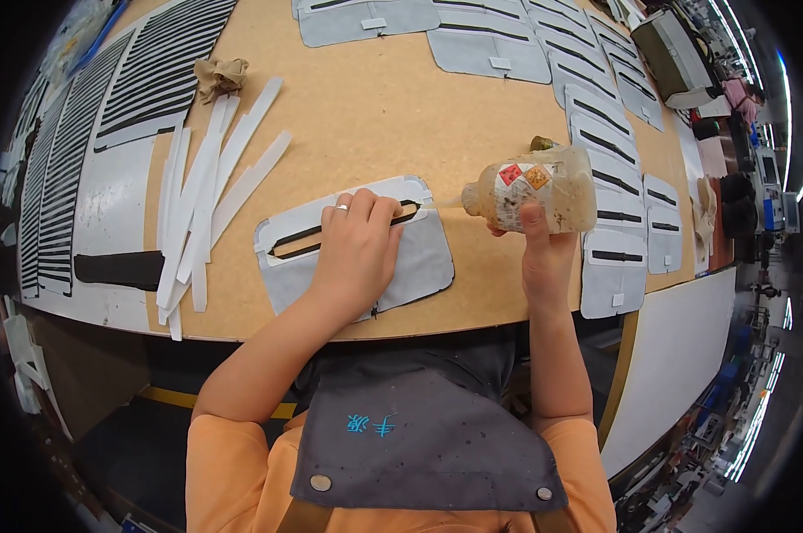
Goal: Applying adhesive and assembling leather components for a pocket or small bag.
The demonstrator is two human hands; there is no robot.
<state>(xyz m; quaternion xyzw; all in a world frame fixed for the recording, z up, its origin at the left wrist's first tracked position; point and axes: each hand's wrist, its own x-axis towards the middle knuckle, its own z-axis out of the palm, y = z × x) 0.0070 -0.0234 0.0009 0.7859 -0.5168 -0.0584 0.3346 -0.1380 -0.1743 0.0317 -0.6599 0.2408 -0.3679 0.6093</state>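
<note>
A grey fabric panel (410, 258) lies flat near the table's front edge, with a long slot edged in black across its upper part. My left hand (357, 240) rests over that slot, its fingers curled and pressed together on the panel; the fingertips' exact hold is partly hidden. My right hand (544, 249) grips a stained, translucent plastic bottle (557, 186), tipped on its side. Its thin pale nozzle (441, 208) points left and reaches the right end of the slot.
Loose white strips (208, 195) and a crumpled brown scrap (221, 78) lie to the left, beside striped black-and-white sheets (157, 71) and a black piece (119, 269). Similar grey panels (490, 58) line the far side, and more overlap in a column (612, 275) at the right.
</note>
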